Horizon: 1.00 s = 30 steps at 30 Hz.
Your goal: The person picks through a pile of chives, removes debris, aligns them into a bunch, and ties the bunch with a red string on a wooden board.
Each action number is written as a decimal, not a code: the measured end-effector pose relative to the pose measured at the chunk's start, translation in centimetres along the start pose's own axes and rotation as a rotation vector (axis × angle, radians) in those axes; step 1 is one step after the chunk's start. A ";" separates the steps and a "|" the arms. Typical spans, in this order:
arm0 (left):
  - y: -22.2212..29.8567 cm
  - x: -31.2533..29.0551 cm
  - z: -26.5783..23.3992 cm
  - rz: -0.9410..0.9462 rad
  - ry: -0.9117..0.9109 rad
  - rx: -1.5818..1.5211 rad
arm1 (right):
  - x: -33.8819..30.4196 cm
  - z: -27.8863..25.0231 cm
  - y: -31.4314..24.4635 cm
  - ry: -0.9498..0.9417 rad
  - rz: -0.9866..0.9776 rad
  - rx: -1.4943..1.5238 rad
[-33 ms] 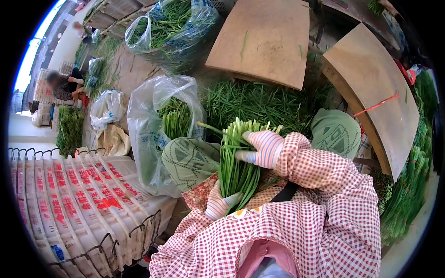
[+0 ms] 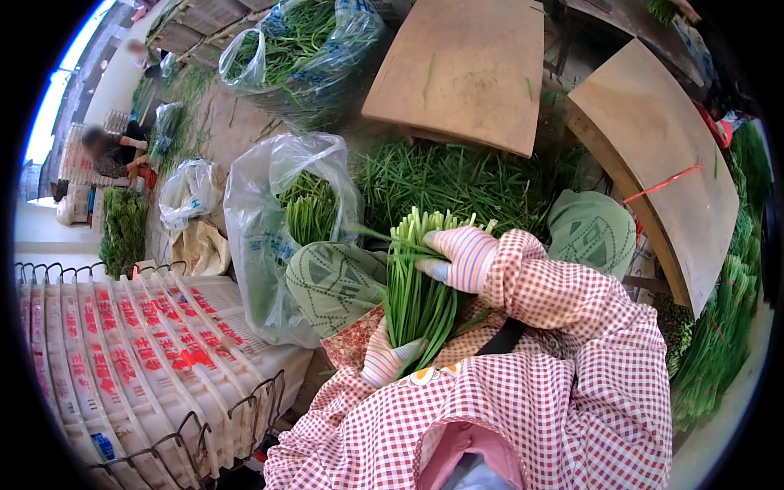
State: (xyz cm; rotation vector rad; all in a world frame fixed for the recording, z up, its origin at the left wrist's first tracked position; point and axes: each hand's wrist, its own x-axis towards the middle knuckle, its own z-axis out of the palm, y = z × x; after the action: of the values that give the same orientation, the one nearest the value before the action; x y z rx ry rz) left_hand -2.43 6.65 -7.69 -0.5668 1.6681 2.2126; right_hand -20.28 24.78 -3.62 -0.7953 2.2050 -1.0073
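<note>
A bunch of garlic chives [image 2: 420, 306] stands upright against my lap, pale cut ends at the top. Round its lower end my left hand [image 2: 388, 359], in a striped glove, is closed. My right hand [image 2: 463, 257], gloved in the same stripes, lies across the upper part with its fingers closed at the stalks. One loose stalk [image 2: 371, 233], smeared by motion, sticks out leftward from near the right fingertips. Whether those fingers grip only that stalk or part of the bunch as well is hard to see.
Loose greens [image 2: 457, 184] are heaped beyond my knees. Left of them stands a clear plastic bag [image 2: 253, 196] with cut stalks inside. Wooden boards [image 2: 461, 73] lie ahead and to the right. A wire-edged white crate [image 2: 163, 376] is at my left. Another person [image 2: 106, 155] sits far left.
My right fingers have shifted slightly along the top of the bunch. The loose stalk at the left has dipped and blurred. My left hand keeps its hold.
</note>
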 end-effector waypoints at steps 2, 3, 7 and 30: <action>0.1 -0.3 -0.2 -0.013 -0.001 -0.078 | 1.1 0.1 0.8 0.058 -0.052 -0.099; 0.1 -0.4 -0.4 -0.038 -0.009 -0.095 | 1.7 -0.7 1.5 0.087 -0.098 -0.115; -0.4 -0.2 -1.4 -0.093 -0.044 -0.079 | 2.6 -6.4 4.6 0.262 0.043 0.351; 2.1 -1.3 -0.9 -0.218 -0.025 -0.151 | 7.8 -3.5 5.1 0.015 0.153 -0.332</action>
State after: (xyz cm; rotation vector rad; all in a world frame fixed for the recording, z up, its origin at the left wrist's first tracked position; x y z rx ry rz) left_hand -2.15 5.20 -5.50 -0.7191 1.3628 2.1866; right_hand -29.25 23.55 -7.76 -0.7464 2.4391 -0.5827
